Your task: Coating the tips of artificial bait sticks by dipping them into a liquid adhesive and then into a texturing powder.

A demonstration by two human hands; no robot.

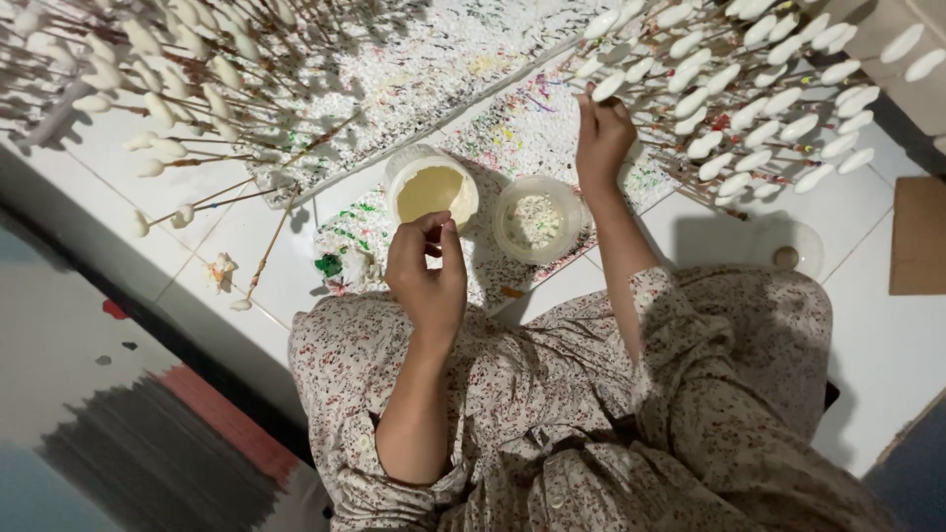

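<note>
My left hand [426,271] hovers over my lap with thumb and fingertips pinched together; I cannot make out anything between them. It is just in front of a round tub of pale yellow liquid [432,192]. A second clear tub with white bits [537,219] stands to its right. My right hand [601,138] reaches forward, fingers closed around a thin stick with a white oval tip [608,87]. That stick is among several such sticks [759,108] standing at the upper right.
A white foam board speckled with paint [434,69] lies ahead on the tiled floor. More white-tipped sticks [148,79] fan out at the upper left. A small clear dish with a brown ball [785,256] and a cardboard piece [916,236] lie to the right, a rug [118,424] to the left.
</note>
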